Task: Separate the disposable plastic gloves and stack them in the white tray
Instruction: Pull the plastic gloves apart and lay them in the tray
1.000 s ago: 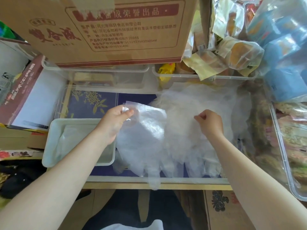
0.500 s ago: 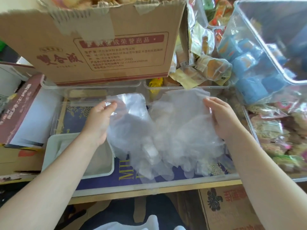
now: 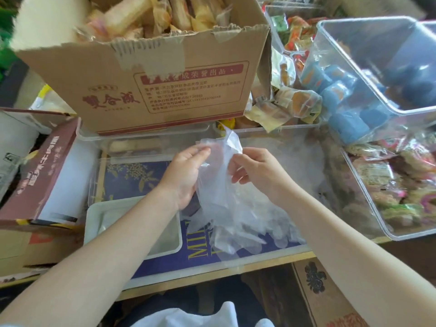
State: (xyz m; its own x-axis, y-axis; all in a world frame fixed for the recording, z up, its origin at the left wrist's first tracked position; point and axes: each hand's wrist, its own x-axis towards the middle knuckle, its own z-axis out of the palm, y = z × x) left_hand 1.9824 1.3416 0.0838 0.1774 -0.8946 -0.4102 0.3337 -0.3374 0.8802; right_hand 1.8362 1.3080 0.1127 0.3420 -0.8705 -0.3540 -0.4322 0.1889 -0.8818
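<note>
**Gloves pinched at the cuff above the tray's right side**

A printed cardboard box (image 3: 151,74) of wrapped snacks stood behind. The white tray (image 3: 93,214) sat lower left. The bunched disposable plastic gloves (image 3: 226,197) hung just right of it, cuff pinched between left hand (image 3: 186,173) and right hand (image 3: 257,171).

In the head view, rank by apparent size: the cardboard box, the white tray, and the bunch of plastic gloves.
1. Cardboard box, clearly largest.
2-3. White tray and plastic gloves: look alike; the left arm hides part of the tray, so unranked.
</note>
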